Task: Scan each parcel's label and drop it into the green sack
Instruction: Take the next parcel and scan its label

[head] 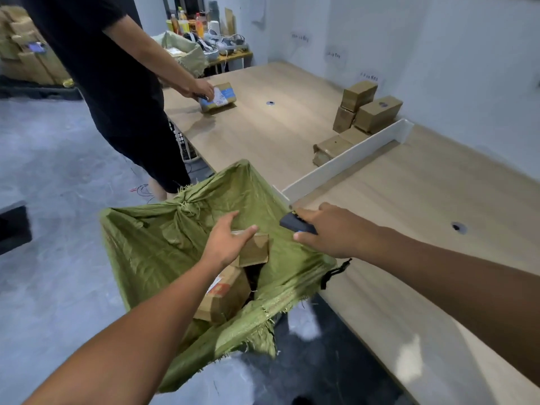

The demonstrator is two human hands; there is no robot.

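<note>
The left hand (229, 244) spreads loose fingers over a small brown cardboard parcel (255, 249) in the mouth of the green woven sack (157, 247), the right hand (333, 232) grips a dark handheld scanner (296, 225), and several brown cardboard boxes (371, 112) still await scanning on the pale wooden worktop (423, 194).

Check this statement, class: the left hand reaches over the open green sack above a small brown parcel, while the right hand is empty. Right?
No. In the head view the right hand grips a dark scanner; it is not empty. The left hand does reach over the open green sack, above a small brown parcel.
</note>
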